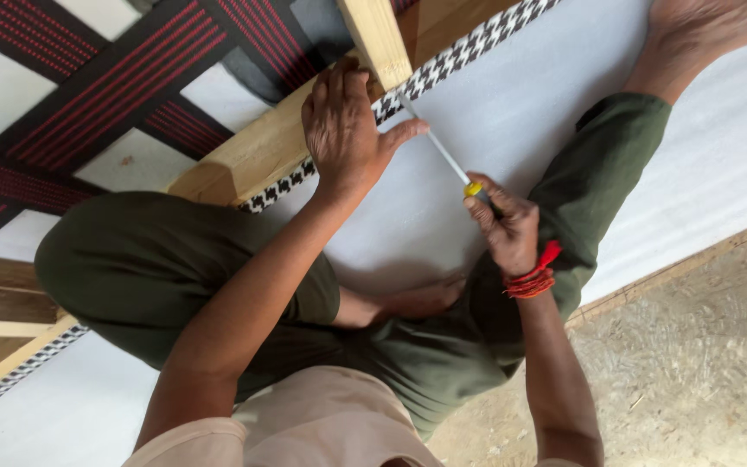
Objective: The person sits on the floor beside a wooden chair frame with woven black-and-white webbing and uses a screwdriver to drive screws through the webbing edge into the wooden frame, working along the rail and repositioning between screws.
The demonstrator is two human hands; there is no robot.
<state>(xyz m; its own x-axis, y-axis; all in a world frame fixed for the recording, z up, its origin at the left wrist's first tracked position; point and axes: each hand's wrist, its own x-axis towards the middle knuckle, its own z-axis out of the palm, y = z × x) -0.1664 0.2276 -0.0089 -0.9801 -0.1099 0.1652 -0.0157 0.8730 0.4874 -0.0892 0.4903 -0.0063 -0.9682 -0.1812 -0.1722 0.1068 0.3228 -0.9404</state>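
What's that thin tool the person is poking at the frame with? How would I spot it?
Find the pale wooden frame edged with black-and-white checked trim. Below it, the right hand grips a screwdriver, its tip reaching the trim beside the left hand. Only it has a slim silvery shaft and yellow collar.

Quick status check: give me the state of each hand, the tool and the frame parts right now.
Left hand: pressed flat on the wooden frame rail.
Right hand: closed around the screwdriver.
Screwdriver: tilted, tip at the houndstooth edging by the left thumb.
Red-and-black webbing straps: stretched, crossing each other.
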